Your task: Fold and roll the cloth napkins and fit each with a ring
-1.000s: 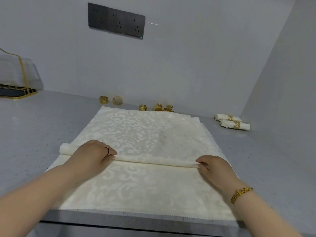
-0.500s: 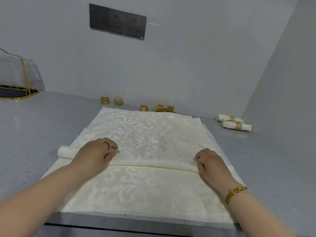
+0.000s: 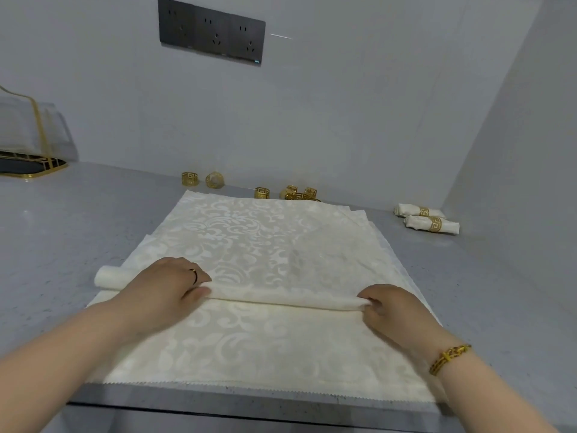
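**Both grips on a half-made roll**

The left hand (image 3: 165,292) lays its grip over the roll, with the fingers bent across the top and the thumb tucked in at the near side. The right hand (image 3: 393,310) pinches the other end of the roll between fingers and thumb. Both grips are closed on the cloth.

The thing they hold is a cream cloth napkin with a shiny leaf pattern (image 3: 249,239). It lies in the middle of the grey speckled counter (image 3: 62,232). Its near part is wound into a long thin roll (image 3: 281,300) that runs from side to side. Its far part lies flat and reaches almost to the wall. More flat cream cloth shows under it, by the front edge of the counter and peeking out on the right. I think this napkin is the top one of a pile.

Two small rolled napkins with gold rings on them (image 3: 432,224) lie in the far right corner, right beside each other. Those look done. Several loose gold rings (image 3: 261,192) wait along the wall behind the pile.

This napkin looks less than half rolled. It needs rolling to the far edge, and then a ring. After that come the ones under it, so I think most of the job is left.
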